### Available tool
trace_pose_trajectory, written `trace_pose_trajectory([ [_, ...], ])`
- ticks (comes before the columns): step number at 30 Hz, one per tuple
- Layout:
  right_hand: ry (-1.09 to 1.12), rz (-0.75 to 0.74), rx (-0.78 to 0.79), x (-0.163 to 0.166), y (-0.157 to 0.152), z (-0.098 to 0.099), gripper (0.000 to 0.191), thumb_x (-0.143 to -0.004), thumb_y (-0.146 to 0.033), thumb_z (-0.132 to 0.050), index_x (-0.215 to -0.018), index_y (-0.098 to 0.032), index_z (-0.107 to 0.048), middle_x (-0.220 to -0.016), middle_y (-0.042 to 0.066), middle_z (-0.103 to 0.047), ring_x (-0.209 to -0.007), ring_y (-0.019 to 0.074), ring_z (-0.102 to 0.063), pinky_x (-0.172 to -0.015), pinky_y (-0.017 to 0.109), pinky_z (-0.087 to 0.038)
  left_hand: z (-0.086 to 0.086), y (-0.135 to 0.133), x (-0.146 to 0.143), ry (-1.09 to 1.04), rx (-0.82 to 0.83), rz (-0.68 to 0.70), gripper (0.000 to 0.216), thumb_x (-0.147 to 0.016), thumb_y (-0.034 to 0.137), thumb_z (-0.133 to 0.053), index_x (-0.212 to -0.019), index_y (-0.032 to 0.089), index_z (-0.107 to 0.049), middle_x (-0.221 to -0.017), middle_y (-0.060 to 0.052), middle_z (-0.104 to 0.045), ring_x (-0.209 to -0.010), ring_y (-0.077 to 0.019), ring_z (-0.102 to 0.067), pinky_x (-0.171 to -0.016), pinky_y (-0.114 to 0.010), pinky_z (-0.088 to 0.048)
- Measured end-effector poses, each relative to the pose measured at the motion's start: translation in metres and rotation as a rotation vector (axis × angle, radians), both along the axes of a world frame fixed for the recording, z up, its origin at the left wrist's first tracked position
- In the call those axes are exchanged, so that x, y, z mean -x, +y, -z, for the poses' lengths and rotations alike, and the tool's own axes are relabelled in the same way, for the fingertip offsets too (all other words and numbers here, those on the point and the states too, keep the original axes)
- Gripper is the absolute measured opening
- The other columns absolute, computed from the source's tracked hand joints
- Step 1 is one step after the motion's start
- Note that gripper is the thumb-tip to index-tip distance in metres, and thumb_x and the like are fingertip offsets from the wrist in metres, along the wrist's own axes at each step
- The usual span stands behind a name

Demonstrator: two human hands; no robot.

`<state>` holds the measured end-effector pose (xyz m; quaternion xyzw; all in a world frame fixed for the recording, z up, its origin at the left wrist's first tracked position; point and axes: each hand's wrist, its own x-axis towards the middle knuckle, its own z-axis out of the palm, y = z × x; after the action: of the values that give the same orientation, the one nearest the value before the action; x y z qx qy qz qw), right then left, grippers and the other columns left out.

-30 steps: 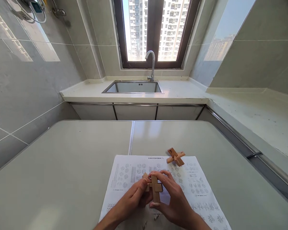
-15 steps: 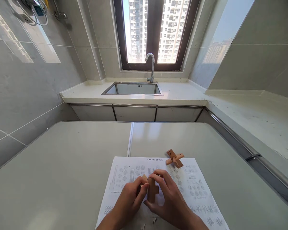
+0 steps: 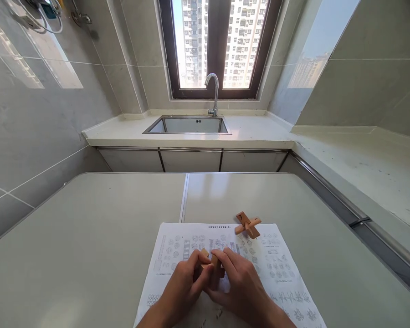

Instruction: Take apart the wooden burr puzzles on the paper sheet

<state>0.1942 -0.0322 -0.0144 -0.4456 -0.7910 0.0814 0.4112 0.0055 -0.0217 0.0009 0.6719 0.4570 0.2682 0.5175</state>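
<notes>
Wooden burr puzzle pieces are in both hands, low in the middle of the head view. My left hand pinches a light wooden puzzle piece, mostly covered by the fingers. Closed around a browner, upright notched puzzle piece is my right hand, thumb at its lower end and fingertips on top. The two pieces meet or nearly meet; fingers hide the contact. Beyond the right hand, crossed wooden pieces with dark marks lie at the sheet's upper edge. Under both hands is a printed paper sheet with line drawings.
The pale table has a seam running away from me. Small dark and light bits show on the sheet near my wrists. A counter with a sink and tap stands beyond, under a window.
My right fingers have moved left and farther over the notched piece, covering more of it. The crossed pieces stay on the sheet; the whole view has shifted slightly.
</notes>
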Motion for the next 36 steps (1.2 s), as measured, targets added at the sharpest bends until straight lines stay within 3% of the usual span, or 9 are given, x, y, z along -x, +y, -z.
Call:
trace_pose_trajectory([
  [4, 0.008, -0.024, -0.036, -0.002, -0.002, 0.005, 0.052, -0.079, -0.037, -0.077, -0.122, -0.022, -0.053, -0.078, 0.002, -0.067, -0.063, 0.0228, -0.068, -0.055, 0.033, -0.055, -0.005, 0.001, -0.001, -0.05, 0.024, 0.021, 0.047, -0.105, 0.063, -0.042, -0.088, 0.02, -0.05, -0.071, 0.002, -0.055, -0.062, -0.0126, -0.045, -0.061, -0.025, -0.037],
  [10, 0.011, -0.039, -0.02, -0.006, -0.002, 0.014, 0.052, -0.072, -0.037, -0.077, -0.115, -0.024, -0.052, -0.086, 0.005, -0.071, -0.068, 0.025, -0.071, -0.055, 0.033, -0.056, -0.007, 0.001, -0.001, -0.103, 0.1, 0.045, 0.049, -0.105, 0.066, -0.038, -0.09, 0.02, -0.047, -0.072, 0.004, -0.046, -0.063, -0.0126, -0.04, -0.062, -0.026, -0.036],
  [25, 0.05, -0.055, 0.032, -0.004, -0.005, 0.011, 0.05, -0.075, -0.039, -0.079, -0.114, -0.024, -0.051, -0.082, 0.001, -0.066, -0.064, 0.0206, -0.066, -0.055, 0.031, -0.053, -0.013, 0.0, -0.002, -0.231, 0.21, 0.052, 0.05, -0.103, 0.069, -0.041, -0.098, 0.02, -0.047, -0.074, 0.005, -0.041, -0.064, -0.012, -0.036, -0.063, -0.026, -0.036],
  [30, 0.106, -0.137, 0.199, -0.008, -0.001, 0.002, 0.046, -0.082, -0.05, -0.078, -0.112, -0.023, -0.056, -0.083, 0.001, -0.065, -0.064, 0.0185, -0.061, -0.058, 0.03, -0.05, -0.01, 0.002, -0.001, -0.216, 0.164, 0.022, 0.05, -0.103, 0.07, -0.041, -0.107, 0.02, -0.046, -0.067, 0.008, -0.039, -0.059, -0.0115, -0.033, -0.059, -0.025, -0.03],
  [32, 0.15, -0.186, 0.301, -0.012, 0.001, -0.002, 0.03, -0.095, -0.051, -0.064, -0.102, -0.022, -0.059, -0.08, 0.0, -0.063, -0.063, 0.017, -0.058, -0.059, 0.029, -0.048, -0.012, 0.003, 0.001, -0.158, 0.11, 0.001, 0.049, -0.104, 0.069, -0.04, -0.104, 0.02, -0.048, -0.068, 0.007, -0.043, -0.061, -0.0122, -0.036, -0.06, -0.025, -0.032],
  [34, 0.197, -0.246, 0.43, -0.016, 0.003, -0.005, 0.03, -0.106, -0.045, -0.049, -0.09, -0.022, -0.059, -0.076, 0.0, -0.062, -0.063, 0.0161, -0.056, -0.061, 0.028, -0.047, -0.015, 0.005, 0.004, -0.093, 0.076, -0.01, 0.048, -0.105, 0.067, -0.039, -0.099, 0.02, -0.05, -0.073, 0.004, -0.048, -0.064, -0.013, -0.04, -0.063, -0.025, -0.035],
  [36, 0.229, -0.325, 0.573, -0.02, 0.004, -0.009, 0.031, -0.108, -0.042, -0.046, -0.088, -0.022, -0.059, -0.075, 0.0, -0.062, -0.065, 0.0161, -0.056, -0.062, 0.027, -0.047, -0.017, 0.007, 0.007, -0.05, 0.066, 0.006, 0.049, -0.105, 0.066, -0.038, -0.095, 0.02, -0.052, -0.076, 0.003, -0.051, -0.067, -0.0137, -0.043, -0.065, -0.026, -0.037],
])
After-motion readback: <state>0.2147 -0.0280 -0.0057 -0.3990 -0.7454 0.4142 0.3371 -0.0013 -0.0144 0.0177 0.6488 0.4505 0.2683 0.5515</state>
